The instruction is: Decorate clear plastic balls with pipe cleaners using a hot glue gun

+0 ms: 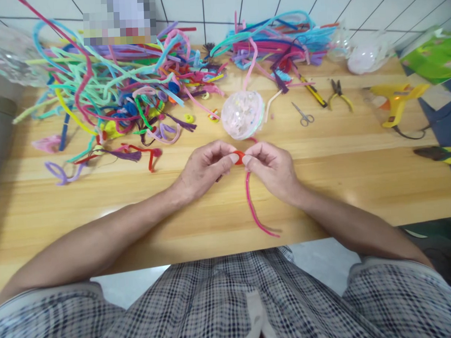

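My left hand and my right hand meet just above the table, each pinching one side of a small red fuzzy piece. It looks like bent pipe cleaner, though fingertips cover part of it. From beneath my right hand a dark pink pipe cleaner curves down toward the table's front edge. Another bit of pink shows just above the fingers. Right behind my hands sits a clear ball with pale, glittery filling.
Tangled pipe cleaners pile up at back left, with more bundles at back centre. Toward the right lie small scissors, a yellow utility knife, yellow-handled pliers and a yellow glue gun with its cord.
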`<state>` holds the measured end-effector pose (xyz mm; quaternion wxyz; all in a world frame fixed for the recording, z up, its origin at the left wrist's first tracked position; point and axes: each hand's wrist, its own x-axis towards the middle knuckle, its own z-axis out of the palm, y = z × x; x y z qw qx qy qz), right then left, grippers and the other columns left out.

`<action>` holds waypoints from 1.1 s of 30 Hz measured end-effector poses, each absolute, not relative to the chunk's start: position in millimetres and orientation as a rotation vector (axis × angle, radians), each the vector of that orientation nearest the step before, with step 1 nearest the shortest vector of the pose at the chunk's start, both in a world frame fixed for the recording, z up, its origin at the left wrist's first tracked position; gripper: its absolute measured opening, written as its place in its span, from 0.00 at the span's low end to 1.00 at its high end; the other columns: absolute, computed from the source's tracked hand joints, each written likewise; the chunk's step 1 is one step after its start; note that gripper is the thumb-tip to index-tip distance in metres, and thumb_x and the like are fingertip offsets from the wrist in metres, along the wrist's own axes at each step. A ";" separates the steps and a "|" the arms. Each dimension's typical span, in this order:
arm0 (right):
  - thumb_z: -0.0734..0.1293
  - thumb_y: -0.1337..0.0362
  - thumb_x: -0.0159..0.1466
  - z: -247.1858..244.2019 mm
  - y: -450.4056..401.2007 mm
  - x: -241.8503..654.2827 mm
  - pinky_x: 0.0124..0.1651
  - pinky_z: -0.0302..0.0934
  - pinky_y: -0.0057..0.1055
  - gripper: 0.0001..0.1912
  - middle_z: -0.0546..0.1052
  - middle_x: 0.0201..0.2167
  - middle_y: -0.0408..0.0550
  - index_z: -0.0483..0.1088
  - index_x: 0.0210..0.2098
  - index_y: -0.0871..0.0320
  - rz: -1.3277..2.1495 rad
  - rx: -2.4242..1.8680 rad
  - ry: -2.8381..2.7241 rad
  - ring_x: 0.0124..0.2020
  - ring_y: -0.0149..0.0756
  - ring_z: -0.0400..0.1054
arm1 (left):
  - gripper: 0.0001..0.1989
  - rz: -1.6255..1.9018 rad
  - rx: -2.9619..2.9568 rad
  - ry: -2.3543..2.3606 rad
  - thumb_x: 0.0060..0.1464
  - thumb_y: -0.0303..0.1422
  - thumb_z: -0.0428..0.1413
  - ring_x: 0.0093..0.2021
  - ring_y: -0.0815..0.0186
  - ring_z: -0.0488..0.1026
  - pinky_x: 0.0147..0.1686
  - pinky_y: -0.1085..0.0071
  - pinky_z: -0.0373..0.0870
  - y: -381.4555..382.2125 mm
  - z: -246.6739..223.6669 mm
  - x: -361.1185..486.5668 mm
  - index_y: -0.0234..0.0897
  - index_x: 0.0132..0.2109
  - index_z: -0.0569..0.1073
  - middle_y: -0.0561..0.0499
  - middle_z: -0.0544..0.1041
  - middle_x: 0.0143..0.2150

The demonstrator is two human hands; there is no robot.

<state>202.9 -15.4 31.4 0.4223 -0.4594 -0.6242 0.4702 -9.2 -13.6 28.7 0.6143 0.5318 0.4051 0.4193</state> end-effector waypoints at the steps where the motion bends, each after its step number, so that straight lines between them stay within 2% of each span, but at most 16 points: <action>1: 0.77 0.55 0.68 31.8 -16.1 203.2 0.33 0.62 0.30 0.12 0.78 0.28 0.40 0.75 0.34 0.54 1.157 -1.148 -1.586 0.28 0.30 0.68 | 0.21 0.949 1.221 0.933 0.59 0.50 0.75 0.26 0.71 0.69 0.24 0.74 0.65 -13.1 28.4 -9.6 0.38 0.44 0.81 0.55 0.78 0.30; 7: 0.76 0.54 0.69 36.6 -12.7 206.3 0.35 0.66 0.30 0.13 0.78 0.27 0.39 0.74 0.35 0.54 1.342 -1.051 -1.560 0.28 0.31 0.70 | 0.25 0.863 1.063 0.865 0.53 0.50 0.80 0.25 0.72 0.73 0.25 0.77 0.65 -10.2 29.0 -12.0 0.38 0.43 0.81 0.55 0.79 0.28; 14: 0.79 0.43 0.69 36.9 -9.1 207.5 0.35 0.68 0.30 0.22 0.78 0.26 0.40 0.74 0.35 0.54 1.434 -1.003 -1.542 0.28 0.31 0.71 | 0.25 0.816 0.834 0.761 0.48 0.48 0.83 0.27 0.72 0.76 0.29 0.77 0.71 -8.4 32.9 -12.5 0.38 0.40 0.82 0.55 0.81 0.29; 18: 0.78 0.50 0.69 33.4 -9.4 208.1 0.35 0.70 0.30 0.16 0.80 0.27 0.40 0.75 0.36 0.54 1.406 -1.014 -1.581 0.28 0.31 0.72 | 0.26 0.825 0.873 0.778 0.48 0.48 0.83 0.28 0.70 0.78 0.29 0.76 0.74 -7.4 30.5 -11.7 0.38 0.42 0.82 0.54 0.83 0.31; 23: 0.75 0.58 0.69 35.3 -11.2 208.2 0.36 0.72 0.30 0.09 0.81 0.27 0.41 0.76 0.35 0.54 1.469 -1.018 -1.565 0.28 0.31 0.74 | 0.24 0.826 1.046 0.788 0.54 0.51 0.80 0.27 0.71 0.74 0.26 0.77 0.66 -5.6 27.0 -15.1 0.37 0.42 0.83 0.53 0.82 0.29; 29: 0.76 0.53 0.70 34.4 -14.1 207.4 0.36 0.70 0.31 0.14 0.81 0.27 0.40 0.74 0.36 0.54 1.472 -1.010 -1.568 0.29 0.32 0.74 | 0.24 0.791 1.044 0.767 0.54 0.51 0.80 0.30 0.69 0.79 0.29 0.75 0.69 -5.7 26.5 -16.1 0.36 0.41 0.83 0.49 0.86 0.34; 33: 0.80 0.50 0.67 28.9 -15.2 204.9 0.36 0.68 0.30 0.17 0.81 0.31 0.40 0.74 0.39 0.53 1.319 -1.015 -1.602 0.31 0.31 0.74 | 0.24 0.900 0.871 0.821 0.49 0.47 0.83 0.33 0.69 0.83 0.35 0.74 0.77 -10.1 25.8 -10.5 0.37 0.41 0.83 0.52 0.86 0.35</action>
